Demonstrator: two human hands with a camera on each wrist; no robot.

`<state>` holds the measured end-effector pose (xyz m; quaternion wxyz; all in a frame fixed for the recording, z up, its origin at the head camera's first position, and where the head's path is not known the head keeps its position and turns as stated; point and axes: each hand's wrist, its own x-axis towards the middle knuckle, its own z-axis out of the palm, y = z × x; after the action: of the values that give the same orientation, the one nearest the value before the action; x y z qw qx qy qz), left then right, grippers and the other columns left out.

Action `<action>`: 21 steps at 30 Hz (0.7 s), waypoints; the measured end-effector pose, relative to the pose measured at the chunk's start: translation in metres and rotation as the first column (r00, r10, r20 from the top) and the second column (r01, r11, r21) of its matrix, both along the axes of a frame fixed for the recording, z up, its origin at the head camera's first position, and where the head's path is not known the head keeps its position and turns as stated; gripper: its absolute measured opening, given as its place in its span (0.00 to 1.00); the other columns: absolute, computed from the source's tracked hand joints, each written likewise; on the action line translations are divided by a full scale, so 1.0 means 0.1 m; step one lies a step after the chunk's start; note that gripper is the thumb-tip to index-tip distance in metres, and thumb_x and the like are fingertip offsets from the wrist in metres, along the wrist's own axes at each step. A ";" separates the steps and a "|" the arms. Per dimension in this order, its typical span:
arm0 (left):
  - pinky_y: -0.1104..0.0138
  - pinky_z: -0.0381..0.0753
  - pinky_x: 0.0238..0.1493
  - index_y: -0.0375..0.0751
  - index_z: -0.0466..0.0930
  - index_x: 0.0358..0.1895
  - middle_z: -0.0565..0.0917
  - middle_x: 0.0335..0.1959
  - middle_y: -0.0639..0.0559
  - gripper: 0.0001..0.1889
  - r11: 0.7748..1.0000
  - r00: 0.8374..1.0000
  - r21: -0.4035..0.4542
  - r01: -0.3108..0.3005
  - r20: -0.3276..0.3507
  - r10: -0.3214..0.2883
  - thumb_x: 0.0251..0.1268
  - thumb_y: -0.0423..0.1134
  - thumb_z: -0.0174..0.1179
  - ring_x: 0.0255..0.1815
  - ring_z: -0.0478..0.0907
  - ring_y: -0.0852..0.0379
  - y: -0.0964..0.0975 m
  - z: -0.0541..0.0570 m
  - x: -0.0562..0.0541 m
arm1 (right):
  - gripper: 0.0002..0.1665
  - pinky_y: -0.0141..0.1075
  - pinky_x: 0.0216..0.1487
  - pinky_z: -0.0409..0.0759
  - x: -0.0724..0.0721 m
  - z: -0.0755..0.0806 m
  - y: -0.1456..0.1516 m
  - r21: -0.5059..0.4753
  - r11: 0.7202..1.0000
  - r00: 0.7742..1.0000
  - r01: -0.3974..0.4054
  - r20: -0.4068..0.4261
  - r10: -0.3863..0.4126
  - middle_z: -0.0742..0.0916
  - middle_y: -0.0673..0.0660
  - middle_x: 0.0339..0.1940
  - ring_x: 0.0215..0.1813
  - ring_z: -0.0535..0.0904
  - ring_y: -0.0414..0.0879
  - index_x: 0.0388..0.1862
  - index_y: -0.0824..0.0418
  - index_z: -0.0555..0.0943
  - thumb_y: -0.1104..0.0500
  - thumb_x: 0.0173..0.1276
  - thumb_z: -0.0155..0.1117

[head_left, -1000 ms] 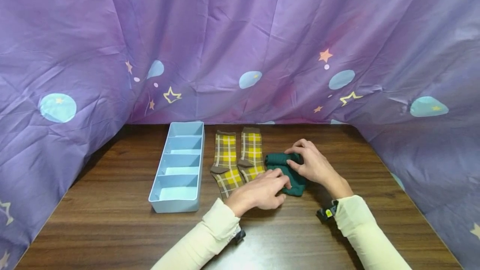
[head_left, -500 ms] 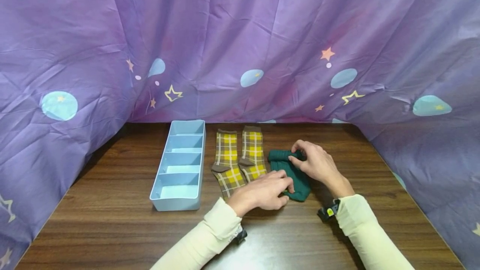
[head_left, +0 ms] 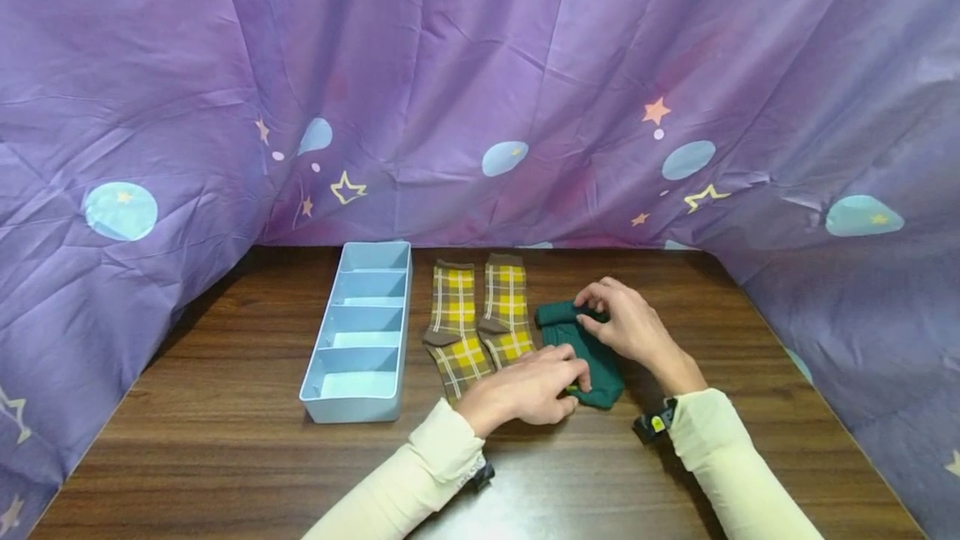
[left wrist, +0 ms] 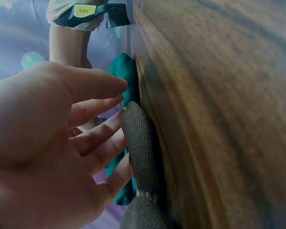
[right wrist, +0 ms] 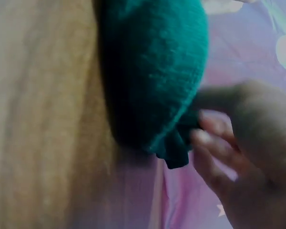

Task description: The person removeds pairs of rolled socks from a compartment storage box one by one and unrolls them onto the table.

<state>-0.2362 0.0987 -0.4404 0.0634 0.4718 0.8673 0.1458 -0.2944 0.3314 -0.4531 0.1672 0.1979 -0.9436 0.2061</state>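
Observation:
A dark green sock point(head_left: 596, 365) lies on the table, its far end turned over into a roll. My right hand point(head_left: 633, 327) pinches that roll between thumb and fingers at its right side. In the right wrist view the green fabric point(right wrist: 157, 71) bulges large beside the thumb and fingertips. My left hand point(head_left: 528, 388) lies low over the near left part of the sock, with relaxed, spread fingers touching there. Left of it are two yellow and brown plaid socks, one farther left point(head_left: 453, 307) and one closer point(head_left: 505, 298); the left hand hides the closer one's toe.
A light blue tray point(head_left: 405, 340) with several compartments stands on the wooden table point(head_left: 225, 457), left of the plaid socks. A purple curtain point(head_left: 420, 90) with stars and planets hangs behind the table and along both sides.
The green sock's near end has shifted slightly toward me and to the right, and more of its flat part shows. Both hands stay almost in place; the right fingers have shifted along the roll.

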 end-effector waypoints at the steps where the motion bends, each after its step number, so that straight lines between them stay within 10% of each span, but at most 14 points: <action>1: 0.69 0.78 0.58 0.55 0.84 0.57 0.79 0.55 0.57 0.11 1.000 1.000 0.001 0.001 0.000 -0.001 0.76 0.42 0.65 0.57 0.78 0.61 0.00 0.00 0.00 | 0.13 0.46 0.45 0.82 -0.01 -0.01 -0.01 0.005 0.999 0.999 -0.039 0.015 0.039 0.87 0.52 0.42 0.46 0.84 0.50 0.46 0.53 0.89 0.62 0.64 0.81; 8: 0.69 0.79 0.57 0.55 0.85 0.56 0.80 0.55 0.58 0.10 1.000 1.000 0.011 0.006 0.005 -0.006 0.76 0.43 0.65 0.56 0.78 0.62 -0.01 -0.01 -0.01 | 0.16 0.59 0.70 0.78 -0.10 -0.02 -0.04 0.038 0.993 0.987 -0.115 0.116 0.110 0.88 0.59 0.59 0.65 0.82 0.60 0.55 0.57 0.90 0.63 0.70 0.76; 21: 0.70 0.78 0.58 0.55 0.84 0.56 0.80 0.55 0.59 0.11 1.000 1.000 0.009 -0.003 0.002 0.003 0.74 0.43 0.65 0.56 0.78 0.62 -0.01 -0.01 0.00 | 0.21 0.58 0.58 0.83 -0.39 0.01 -0.04 0.130 0.986 0.994 -0.104 0.055 0.097 0.93 0.57 0.53 0.57 0.88 0.58 0.59 0.59 0.87 0.65 0.67 0.77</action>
<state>-0.2358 0.0980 -0.4414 0.0618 0.4706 0.8673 0.1500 -0.3335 0.3273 -0.4521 0.1203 0.2510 -0.9478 0.1556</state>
